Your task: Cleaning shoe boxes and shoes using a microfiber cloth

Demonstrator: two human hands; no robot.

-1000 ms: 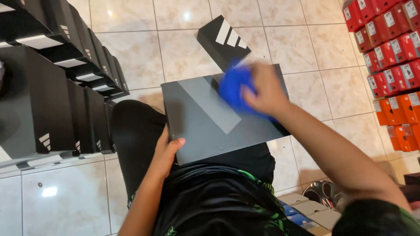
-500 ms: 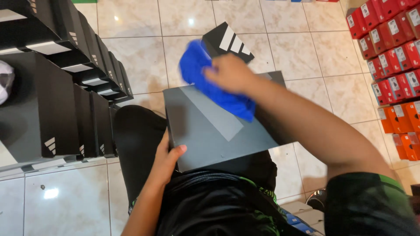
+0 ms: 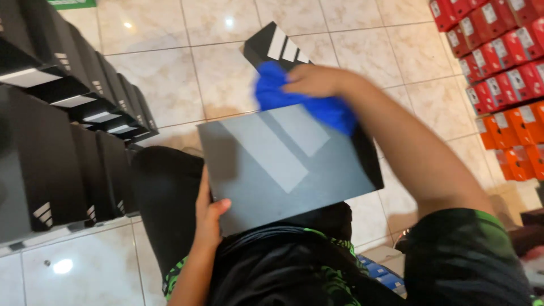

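Sliding up from the lid's middle since the earlier frame, right hand (image 3: 317,80) is pressing a bunched blue cloth (image 3: 306,101) on the far edge of the grey box (image 3: 283,164), left hand (image 3: 211,212) gripping its near corner; wiping underway, next stroke needing a steady brace.

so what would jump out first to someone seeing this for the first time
The bright blue cloth under the right hand, pressed on the far edge of a dark grey box resting on the person's lap. The left hand grips the box's near left corner. Next come the black boxes lined up on the left and red and orange boxes stacked at the right.
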